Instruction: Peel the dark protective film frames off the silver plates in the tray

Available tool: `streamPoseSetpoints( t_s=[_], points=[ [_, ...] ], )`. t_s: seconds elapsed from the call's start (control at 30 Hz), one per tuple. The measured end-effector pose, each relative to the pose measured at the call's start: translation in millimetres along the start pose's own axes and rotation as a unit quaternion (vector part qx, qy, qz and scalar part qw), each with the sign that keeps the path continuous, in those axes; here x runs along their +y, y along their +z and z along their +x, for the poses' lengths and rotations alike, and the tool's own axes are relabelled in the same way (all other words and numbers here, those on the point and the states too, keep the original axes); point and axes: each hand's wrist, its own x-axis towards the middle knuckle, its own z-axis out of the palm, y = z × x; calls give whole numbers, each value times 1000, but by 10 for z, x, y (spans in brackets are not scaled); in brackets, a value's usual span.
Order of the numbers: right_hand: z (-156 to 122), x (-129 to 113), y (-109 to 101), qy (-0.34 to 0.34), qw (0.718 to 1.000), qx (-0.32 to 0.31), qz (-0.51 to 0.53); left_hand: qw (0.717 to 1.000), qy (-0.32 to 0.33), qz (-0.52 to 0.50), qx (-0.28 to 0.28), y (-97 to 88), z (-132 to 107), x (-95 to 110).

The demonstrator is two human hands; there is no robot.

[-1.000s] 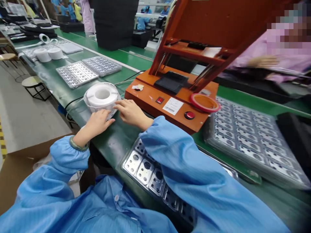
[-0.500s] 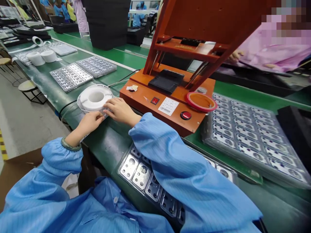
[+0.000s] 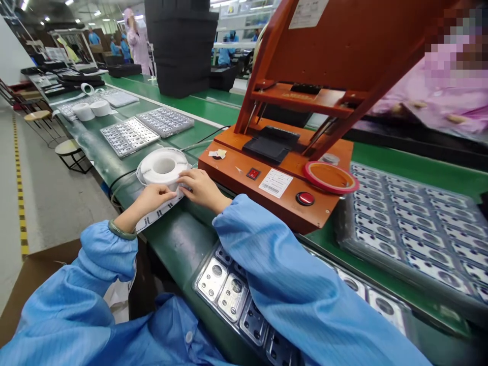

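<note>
A wide white roll of tape or film (image 3: pixel 163 166) lies on the green bench, its core facing up. A printed white strip (image 3: pixel 158 214) runs from under the roll, with dark marks along it. My left hand (image 3: pixel 148 200) pinches this strip just below the roll. My right hand (image 3: pixel 202 189) lies close by, its fingertips against the roll's side where the strip comes off. The part of the strip under my fingers is hidden. Both blue sleeves reach in from the bottom of the view.
An orange press (image 3: pixel 267 173) with a raised lid stands right of my hands, a red-rimmed roll (image 3: pixel 330 178) on it. Trays of metal parts lie nearby (image 3: pixel 224 290), (image 3: pixel 407 234), (image 3: pixel 129 137). A co-worker's pink sleeve (image 3: pixel 438 107) moves beyond the press.
More of the printed strip now shows below the roll, stretching out past my left hand. My hands stay at the roll, and the view has shifted slightly.
</note>
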Motion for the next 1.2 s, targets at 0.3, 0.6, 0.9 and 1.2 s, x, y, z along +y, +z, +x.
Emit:
streamPoseSetpoints(
  t_s=[0.3,0.6,0.9,1.2],
  points=[
    [71,-42,16,-45,998,1,-39,995,67,51,45,93,-59,71],
    [14,0,31,-61,997,7,-44,994,50,34,85,165,-1,59],
    [35,-94,52,-55,998,23,0,971,-52,30,231,2,-91,-116],
    [-152,-94,-73,-54,998,-43,5,852,-192,146,465,-880,-946,-870]
  ],
)
